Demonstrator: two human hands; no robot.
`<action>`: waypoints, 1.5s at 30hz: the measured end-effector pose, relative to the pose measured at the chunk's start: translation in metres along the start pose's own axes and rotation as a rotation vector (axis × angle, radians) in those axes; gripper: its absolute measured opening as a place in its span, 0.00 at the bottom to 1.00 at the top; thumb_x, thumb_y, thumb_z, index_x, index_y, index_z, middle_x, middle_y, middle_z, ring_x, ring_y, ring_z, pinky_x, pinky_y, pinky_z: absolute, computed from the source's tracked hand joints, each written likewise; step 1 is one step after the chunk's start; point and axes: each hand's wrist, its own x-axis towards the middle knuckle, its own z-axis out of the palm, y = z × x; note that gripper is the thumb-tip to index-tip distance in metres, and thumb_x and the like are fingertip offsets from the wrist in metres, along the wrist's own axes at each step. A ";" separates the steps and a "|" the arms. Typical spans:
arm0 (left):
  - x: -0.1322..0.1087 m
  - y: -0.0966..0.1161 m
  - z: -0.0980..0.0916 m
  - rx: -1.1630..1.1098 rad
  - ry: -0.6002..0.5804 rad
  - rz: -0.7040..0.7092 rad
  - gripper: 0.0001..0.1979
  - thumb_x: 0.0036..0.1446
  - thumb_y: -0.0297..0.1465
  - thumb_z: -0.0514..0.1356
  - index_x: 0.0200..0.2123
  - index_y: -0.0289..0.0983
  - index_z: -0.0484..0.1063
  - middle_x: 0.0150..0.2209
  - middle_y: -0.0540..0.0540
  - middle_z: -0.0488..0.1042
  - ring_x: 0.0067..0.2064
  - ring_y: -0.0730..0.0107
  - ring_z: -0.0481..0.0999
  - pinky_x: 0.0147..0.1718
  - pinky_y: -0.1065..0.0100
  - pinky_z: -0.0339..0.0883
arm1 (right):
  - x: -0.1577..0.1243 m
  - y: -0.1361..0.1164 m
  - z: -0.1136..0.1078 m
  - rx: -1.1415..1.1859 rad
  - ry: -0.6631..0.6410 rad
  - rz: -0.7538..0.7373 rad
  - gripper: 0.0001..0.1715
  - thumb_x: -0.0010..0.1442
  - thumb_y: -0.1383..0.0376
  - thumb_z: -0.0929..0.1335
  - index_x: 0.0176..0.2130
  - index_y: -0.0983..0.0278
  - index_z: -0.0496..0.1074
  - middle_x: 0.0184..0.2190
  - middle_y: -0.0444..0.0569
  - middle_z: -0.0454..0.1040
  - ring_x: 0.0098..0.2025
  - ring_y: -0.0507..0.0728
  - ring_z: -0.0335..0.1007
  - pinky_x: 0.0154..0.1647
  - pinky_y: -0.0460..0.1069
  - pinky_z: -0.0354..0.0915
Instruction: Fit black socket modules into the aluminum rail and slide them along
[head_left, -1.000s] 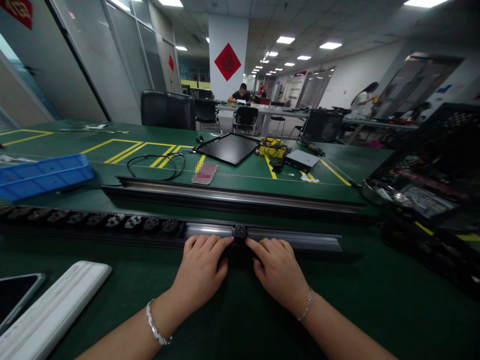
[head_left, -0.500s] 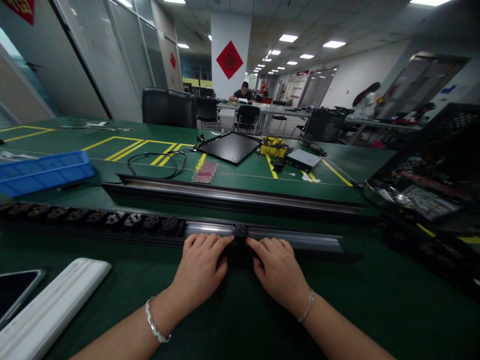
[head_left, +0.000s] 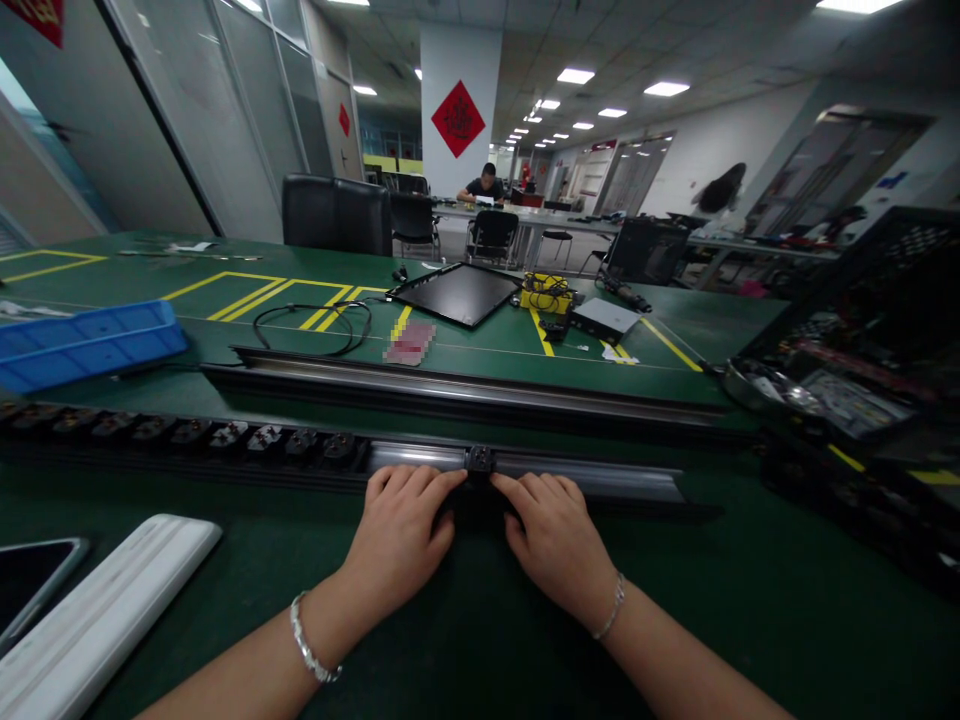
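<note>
A long black metal channel [head_left: 607,480] lies across the green table in front of me. A row of black modules with metal contacts, like socket inserts [head_left: 341,450], fills its left part, a couple of them lighter grey. Farther right, a single small black socket module [head_left: 481,460] sits in the bare section. My left hand [head_left: 405,525] has its index fingertip against the module's left side, fingers curled over the channel's near edge. From the right, my right hand [head_left: 559,530] touches the same module with its index fingertip. Both thumbs are bent below the channel's edge.
A second black channel [head_left: 465,393] lies parallel behind. To the left are a blue bin [head_left: 90,345], a white bar-shaped case [head_left: 112,610] and a dark-screened device [head_left: 34,585]. Behind lie a flat black panel [head_left: 461,293] and a grey box [head_left: 604,320]. A person [head_left: 487,185] sits farther off.
My hands and the module stay in the same place. The view has shifted very slightly. In the background at right, a pale figure by the dark shape is no longer visible.
</note>
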 end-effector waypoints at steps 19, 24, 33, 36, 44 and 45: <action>0.000 0.000 0.000 -0.013 -0.007 0.004 0.22 0.53 0.26 0.54 0.51 0.48 0.64 0.40 0.51 0.72 0.43 0.63 0.68 0.45 0.56 0.51 | 0.001 0.000 0.000 0.010 -0.011 0.006 0.22 0.57 0.70 0.62 0.51 0.58 0.65 0.37 0.46 0.70 0.40 0.56 0.62 0.48 0.52 0.50; 0.000 0.000 0.000 -0.006 0.003 0.005 0.22 0.53 0.26 0.54 0.51 0.48 0.65 0.40 0.50 0.72 0.43 0.63 0.67 0.45 0.57 0.51 | 0.001 0.000 -0.001 -0.013 -0.004 0.004 0.22 0.57 0.71 0.62 0.51 0.59 0.65 0.36 0.46 0.70 0.40 0.55 0.62 0.47 0.51 0.51; 0.000 0.000 0.000 0.000 0.000 0.004 0.21 0.53 0.26 0.54 0.51 0.48 0.65 0.40 0.50 0.72 0.43 0.63 0.68 0.45 0.57 0.52 | 0.000 0.000 -0.001 -0.055 -0.005 -0.002 0.23 0.56 0.71 0.63 0.52 0.58 0.65 0.35 0.47 0.69 0.39 0.55 0.62 0.45 0.51 0.53; 0.000 0.000 -0.001 -0.003 -0.009 -0.001 0.22 0.53 0.26 0.54 0.51 0.48 0.65 0.40 0.50 0.72 0.43 0.63 0.68 0.45 0.57 0.52 | 0.000 0.000 -0.001 -0.040 -0.010 0.005 0.23 0.56 0.71 0.62 0.52 0.58 0.65 0.35 0.47 0.69 0.39 0.55 0.61 0.46 0.51 0.53; 0.000 0.001 -0.002 -0.005 -0.024 -0.006 0.22 0.53 0.26 0.54 0.51 0.48 0.65 0.40 0.51 0.72 0.43 0.63 0.68 0.45 0.56 0.52 | 0.000 0.001 0.000 -0.021 -0.002 0.003 0.22 0.56 0.71 0.62 0.51 0.59 0.66 0.34 0.47 0.68 0.38 0.55 0.61 0.45 0.51 0.53; 0.001 0.001 -0.001 -0.006 -0.022 -0.005 0.22 0.53 0.26 0.54 0.51 0.48 0.65 0.40 0.51 0.72 0.43 0.63 0.68 0.45 0.56 0.52 | 0.000 0.001 0.000 -0.022 -0.001 0.002 0.22 0.56 0.72 0.62 0.51 0.59 0.66 0.34 0.47 0.68 0.38 0.55 0.61 0.45 0.51 0.53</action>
